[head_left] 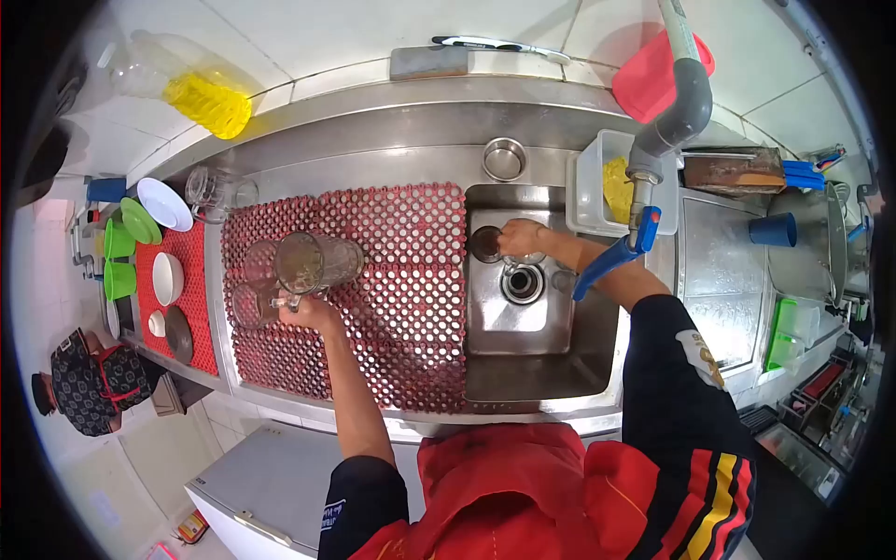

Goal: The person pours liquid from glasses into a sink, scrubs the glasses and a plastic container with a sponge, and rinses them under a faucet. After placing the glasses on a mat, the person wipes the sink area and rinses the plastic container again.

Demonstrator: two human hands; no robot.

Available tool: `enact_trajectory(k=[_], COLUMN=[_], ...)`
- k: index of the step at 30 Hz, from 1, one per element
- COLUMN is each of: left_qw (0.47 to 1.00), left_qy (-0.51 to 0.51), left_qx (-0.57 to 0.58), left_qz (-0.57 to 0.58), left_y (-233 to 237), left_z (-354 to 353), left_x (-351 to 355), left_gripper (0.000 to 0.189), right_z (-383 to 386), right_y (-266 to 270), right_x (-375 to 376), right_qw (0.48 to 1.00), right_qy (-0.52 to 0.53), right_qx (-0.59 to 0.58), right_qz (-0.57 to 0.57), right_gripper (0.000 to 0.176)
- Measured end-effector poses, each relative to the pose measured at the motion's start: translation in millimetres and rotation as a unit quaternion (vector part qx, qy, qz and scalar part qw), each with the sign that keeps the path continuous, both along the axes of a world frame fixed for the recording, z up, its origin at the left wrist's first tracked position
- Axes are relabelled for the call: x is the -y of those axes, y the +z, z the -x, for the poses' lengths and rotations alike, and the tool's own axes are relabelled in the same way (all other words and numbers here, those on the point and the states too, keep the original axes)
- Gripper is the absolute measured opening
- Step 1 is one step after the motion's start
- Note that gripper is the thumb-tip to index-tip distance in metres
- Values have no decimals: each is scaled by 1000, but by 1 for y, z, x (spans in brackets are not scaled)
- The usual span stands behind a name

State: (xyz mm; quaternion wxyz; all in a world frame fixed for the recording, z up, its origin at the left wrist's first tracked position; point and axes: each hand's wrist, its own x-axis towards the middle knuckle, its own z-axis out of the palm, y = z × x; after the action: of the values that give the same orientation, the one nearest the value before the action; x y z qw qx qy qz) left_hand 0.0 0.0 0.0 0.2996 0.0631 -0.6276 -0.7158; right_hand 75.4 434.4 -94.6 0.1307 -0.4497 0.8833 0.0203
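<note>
My left hand (313, 315) is closed around the handle of a clear glass pitcher (322, 264), which is tilted over the red perforated mat. Beside it on the mat are clear glasses (254, 305), partly hidden by the pitcher and hand. My right hand (523, 239) reaches into the steel sink (504, 369) with fingers closed at a small round, dark-centred, cup-like thing (485, 244). Just below that hand is the round drain (523, 283). A clear glass rim shows under the fingers, too small to tell more.
A grey pipe with a blue-handled tap (616, 261) hangs over my right forearm. Behind it stands a clear plastic tub (597, 191) with a yellow sponge. A steel bowl (504, 160) sits behind the sink. Bowls and green cups (119, 280) stand left, near another person (93, 383).
</note>
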Motion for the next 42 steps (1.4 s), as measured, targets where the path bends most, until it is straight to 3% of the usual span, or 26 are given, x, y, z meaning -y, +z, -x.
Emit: enact_trajectory(k=[3,6,11,12,14,16,21,24,26,29,30,34,37,38,39,40,41,42], left_qw=[1000,999,993,991,988,981,936,900,866,815,789,712,714,703,706,734,760,780], left_qy=[-4,23,-44,-53,-90,-141,-339,-429,-498,-571,-604,-696,-692,-705,-702,-666,-643,-605], left_qx=[2,-4,72,76,89,92,64,33,37,86,73,93,63,81,30,9,-4,-57], left_qz=[26,-23,79,94,87,92,71,61,35,53,86,-6,86,41,90,131,93,150], left_y=[-12,15,28,26,37,42,64,58,58,78,71,77,67,63,70,75,57,52], left_z=[11,0,-11,-11,-15,-15,-21,-13,-9,-6,2,15,25,24,24,19,16,17], left_x=[3,-17,-8,-5,-1,3,21,35,46,63,70,82,87,85,81,76,71,70], left_gripper=[9,6,8,9,11,9,28,39,53,54,66,85,86,84,72,62,60,63], right_z=[-10,-49,-126,-135,-166,-174,-165,-138,-117,-81,-67,-27,-15,-13,-12,-20,-21,-16], right_y=[15,37,85,102,145,205,333,358,359,316,304,292,284,278,268,253,237,229], right_x=[-4,17,36,39,53,83,149,193,223,266,280,326,348,350,352,350,346,347], right_qw=[996,971,907,902,905,882,902,901,899,881,878,858,830,822,821,827,850,835], right_qy=[-78,-225,-401,-392,-407,-445,-406,-417,-426,-460,-468,-507,-551,-564,-568,-558,-520,-524], right_qx=[-23,78,125,179,115,151,146,119,95,41,32,2,-9,2,13,-14,-39,-91], right_qz=[25,0,9,-39,49,30,-6,18,34,108,91,85,83,72,62,67,83,141], right_gripper=[8,13,19,24,30,37,32,28,22,14,15,17,17,17,17,18,19,19])
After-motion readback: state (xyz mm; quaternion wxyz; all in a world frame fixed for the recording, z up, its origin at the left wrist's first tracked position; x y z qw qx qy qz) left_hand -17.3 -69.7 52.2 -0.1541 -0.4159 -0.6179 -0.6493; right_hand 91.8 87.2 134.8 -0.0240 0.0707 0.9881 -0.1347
